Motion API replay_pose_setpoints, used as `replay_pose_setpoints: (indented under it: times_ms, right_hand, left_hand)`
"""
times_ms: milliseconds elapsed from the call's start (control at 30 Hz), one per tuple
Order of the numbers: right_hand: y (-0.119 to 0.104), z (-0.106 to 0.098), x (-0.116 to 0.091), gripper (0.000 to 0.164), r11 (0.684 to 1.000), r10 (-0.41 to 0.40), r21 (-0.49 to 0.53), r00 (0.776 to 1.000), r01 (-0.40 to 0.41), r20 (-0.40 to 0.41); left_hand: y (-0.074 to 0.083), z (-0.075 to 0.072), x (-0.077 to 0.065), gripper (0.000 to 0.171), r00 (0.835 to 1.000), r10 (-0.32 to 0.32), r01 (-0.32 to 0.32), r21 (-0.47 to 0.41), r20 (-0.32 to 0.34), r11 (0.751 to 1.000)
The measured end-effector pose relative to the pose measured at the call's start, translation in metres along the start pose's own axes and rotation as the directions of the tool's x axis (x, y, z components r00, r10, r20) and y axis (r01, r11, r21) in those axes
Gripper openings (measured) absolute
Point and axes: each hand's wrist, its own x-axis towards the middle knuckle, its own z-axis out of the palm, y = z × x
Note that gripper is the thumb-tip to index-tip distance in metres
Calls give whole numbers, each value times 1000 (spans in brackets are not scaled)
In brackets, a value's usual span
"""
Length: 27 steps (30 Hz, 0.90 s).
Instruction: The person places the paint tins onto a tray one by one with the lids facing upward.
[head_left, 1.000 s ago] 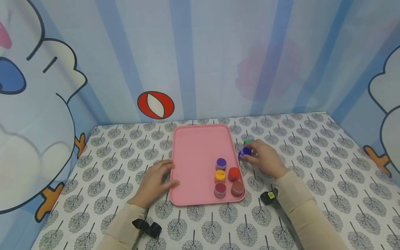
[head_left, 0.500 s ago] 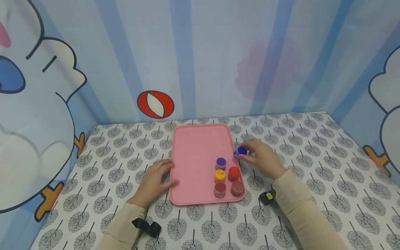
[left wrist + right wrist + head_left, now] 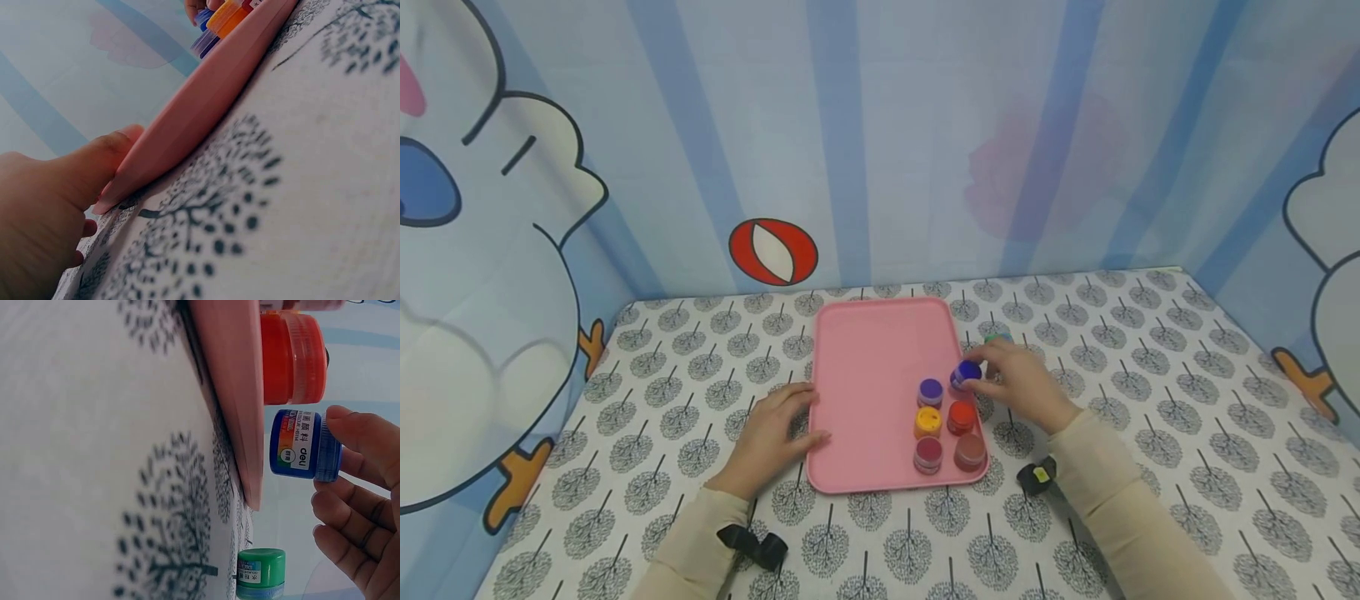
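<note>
My right hand point(image 3: 1021, 379) pinches a small blue paint jar point(image 3: 297, 444) by its lid, between thumb and fingers. The jar is over the right rim of the pink tray point(image 3: 872, 358), just behind a red paint jar point(image 3: 962, 417). My left hand point(image 3: 771, 437) rests at the tray's left edge, its thumb on the rim and its fingers spread. On the tray's right side stand a purple jar point(image 3: 930, 392), a yellow-orange jar point(image 3: 928, 422), a dark red jar point(image 3: 928, 455) and a brown jar point(image 3: 970, 452).
A green paint jar point(image 3: 260, 574) stands on the tree-print tablecloth point(image 3: 865, 550) beyond the tray's right side, partly hidden behind my right hand in the head view. A blue striped curtain point(image 3: 910, 150) rises behind the table. Black straps point(image 3: 752, 546) circle both wrists.
My right hand has carried the blue jar leftward, from the cloth beside the tray to over its right rim. The left hand stays in place.
</note>
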Motion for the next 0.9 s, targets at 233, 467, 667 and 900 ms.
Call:
replay_pose_setpoints:
  times_ms: [233,467,667,900]
  right_hand:
    - [-6,0,-1,40,1000,1,-31,1000,0,17]
    - [-5,5,2,41,998,-14,-58,1000,15,25]
    - [-5,10,3,39,996,-29,-88,999,31,27]
    - [-7,10,3,39,995,-15,-96,999,20,49]
  left_hand:
    - [0,1,0,59,1000,6,-6,3,-7,1000]
    - [1,-2,1,60,1000,-7,7,1,6,1000]
    - [1,-3,1,60,1000,-8,8,7,5,1000]
    - [0,-1,0,60,1000,-6,6,-6,6,1000]
